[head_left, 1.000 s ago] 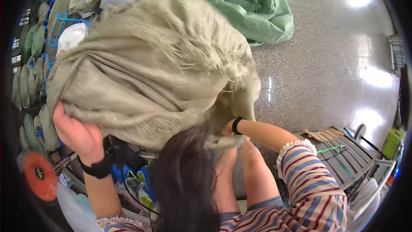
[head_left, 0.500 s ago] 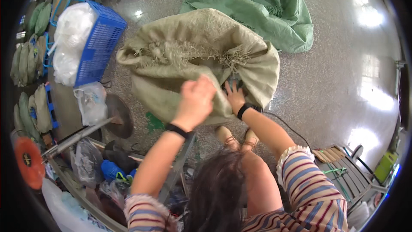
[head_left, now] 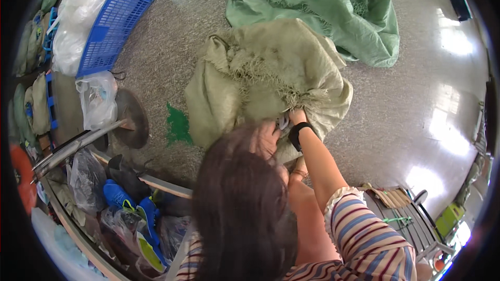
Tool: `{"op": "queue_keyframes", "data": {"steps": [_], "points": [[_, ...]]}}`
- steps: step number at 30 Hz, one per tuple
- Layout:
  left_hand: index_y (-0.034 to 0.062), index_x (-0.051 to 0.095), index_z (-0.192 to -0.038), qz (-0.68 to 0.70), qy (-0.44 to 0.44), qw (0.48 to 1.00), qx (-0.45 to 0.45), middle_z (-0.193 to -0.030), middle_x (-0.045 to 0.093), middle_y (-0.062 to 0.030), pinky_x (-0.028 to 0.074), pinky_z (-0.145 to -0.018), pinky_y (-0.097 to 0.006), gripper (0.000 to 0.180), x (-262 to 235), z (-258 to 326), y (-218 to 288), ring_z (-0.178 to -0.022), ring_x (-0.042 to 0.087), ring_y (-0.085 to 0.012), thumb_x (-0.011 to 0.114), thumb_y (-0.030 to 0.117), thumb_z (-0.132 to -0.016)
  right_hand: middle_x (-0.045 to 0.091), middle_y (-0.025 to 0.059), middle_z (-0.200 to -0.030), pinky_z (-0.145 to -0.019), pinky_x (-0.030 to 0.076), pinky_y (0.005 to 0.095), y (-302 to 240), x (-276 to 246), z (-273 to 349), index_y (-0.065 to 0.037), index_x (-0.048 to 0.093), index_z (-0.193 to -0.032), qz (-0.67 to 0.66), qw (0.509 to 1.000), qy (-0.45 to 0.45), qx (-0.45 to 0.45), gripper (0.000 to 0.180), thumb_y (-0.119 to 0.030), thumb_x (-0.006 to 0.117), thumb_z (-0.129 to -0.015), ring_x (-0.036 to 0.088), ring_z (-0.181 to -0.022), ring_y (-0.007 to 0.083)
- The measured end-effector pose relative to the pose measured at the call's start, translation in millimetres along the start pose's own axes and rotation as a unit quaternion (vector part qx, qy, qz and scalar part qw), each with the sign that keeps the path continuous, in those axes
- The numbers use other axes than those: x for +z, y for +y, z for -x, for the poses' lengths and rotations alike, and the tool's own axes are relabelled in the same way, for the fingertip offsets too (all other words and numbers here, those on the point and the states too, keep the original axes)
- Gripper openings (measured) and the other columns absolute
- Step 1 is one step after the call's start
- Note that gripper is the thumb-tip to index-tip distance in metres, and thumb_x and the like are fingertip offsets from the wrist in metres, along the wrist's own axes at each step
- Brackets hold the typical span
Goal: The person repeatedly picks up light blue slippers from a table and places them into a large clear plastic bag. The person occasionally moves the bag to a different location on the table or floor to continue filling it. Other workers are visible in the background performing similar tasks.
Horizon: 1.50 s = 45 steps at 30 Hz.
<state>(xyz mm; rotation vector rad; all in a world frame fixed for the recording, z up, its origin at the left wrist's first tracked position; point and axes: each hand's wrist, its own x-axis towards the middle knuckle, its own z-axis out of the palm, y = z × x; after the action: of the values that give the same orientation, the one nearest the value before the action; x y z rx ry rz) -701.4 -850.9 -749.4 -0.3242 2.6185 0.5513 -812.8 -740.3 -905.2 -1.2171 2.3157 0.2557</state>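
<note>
A large beige-green woven sack [head_left: 213,93] lies crumpled on the floor before me, its frayed edges gathered near the middle. My right hand [head_left: 298,116], with a black band on the wrist, reaches into the sack's folds; its fingers are hidden by the cloth. Beside it, my left hand [head_left: 266,139] is at the sack's near side, partly covered by my hair and blurred, so its grip is unclear. A small greyish item [head_left: 283,121] shows between the hands, too little of it visible to name.
A green woven sack [head_left: 317,15] lies beyond. At left stands a blue crate [head_left: 112,26] of white plastic bags, near a clear bag [head_left: 98,101] and a round metal base [head_left: 134,119]. Blue shoes [head_left: 117,195] sit at lower left. A slatted rack [head_left: 401,213] is at lower right.
My left hand has come down and back from above the sack to beside my right hand. The sack's left side has drawn inward. My head has leaned forward, so hair covers more.
</note>
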Motion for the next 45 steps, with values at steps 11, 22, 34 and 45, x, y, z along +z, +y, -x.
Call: {"op": "queue_keyframes", "data": {"steps": [11, 22, 34, 45], "points": [[0.0073, 0.038, -0.129, 0.067, -0.032, 0.951, -0.300, -0.140, 0.026, -0.0140, 0.028, -0.098, -0.049, 0.070, -122.1, 99.2, -10.6, -0.128, 0.022, -0.0388, 0.069, 0.025, -0.069, 0.062, 0.0070, -0.096, -0.072, 0.047, 0.0321, 33.0, -369.6, 139.9, 0.000, 0.056, -0.102, -0.889, 0.416, -0.033, 0.187, 0.021, -0.013, 0.048, -0.087, 0.059, -0.084, 0.0185], [0.0043, 0.056, -0.101, 0.257, 0.065, 0.952, 0.156, -0.098, 0.056, -0.0144, 0.046, -0.074, -0.041, 0.025, -268.7, 238.1, 211.5, -0.094, 0.052, -0.0308, 0.046, 0.011, -0.079, 0.046, 0.0165, -0.121, -0.077, 0.049, 0.0398, 42.6, -622.8, 258.4, -0.008, 0.043, -0.116, -0.828, 0.418, -0.050, 0.370, 0.029, -0.024, 0.043, -0.092, 0.047, -0.106, 0.0279], [0.0144, 0.070, -0.070, -0.090, -0.012, 0.956, 0.277, -0.082, 0.066, -0.0086, 0.043, -0.067, -0.038, 0.020, -304.8, 234.0, 253.4, -0.079, 0.061, -0.0211, 0.051, 0.019, -0.071, 0.060, 0.0127, -0.084, -0.065, 0.054, 0.0389, 50.3, -837.8, 179.2, -0.002, 0.055, -0.091, -0.920, 0.316, 0.221, -0.075, 0.014, -0.006, 0.046, -0.081, 0.061, -0.071, 0.0249], [0.0073, 0.062, -0.091, 0.144, 0.467, 0.869, -0.072, -0.096, 0.053, -0.0116, 0.045, -0.079, -0.035, 0.020, -439.2, 234.9, 156.0, -0.094, 0.051, -0.0280, 0.050, 0.004, -0.076, 0.056, 0.0226, -0.109, -0.076, 0.046, 0.0323, 25.9, -1021.7, 225.1, 0.004, 0.050, -0.102, -0.686, 0.521, -0.144, -0.488, 0.029, -0.020, 0.036, -0.092, 0.056, -0.089, 0.0272]]}}
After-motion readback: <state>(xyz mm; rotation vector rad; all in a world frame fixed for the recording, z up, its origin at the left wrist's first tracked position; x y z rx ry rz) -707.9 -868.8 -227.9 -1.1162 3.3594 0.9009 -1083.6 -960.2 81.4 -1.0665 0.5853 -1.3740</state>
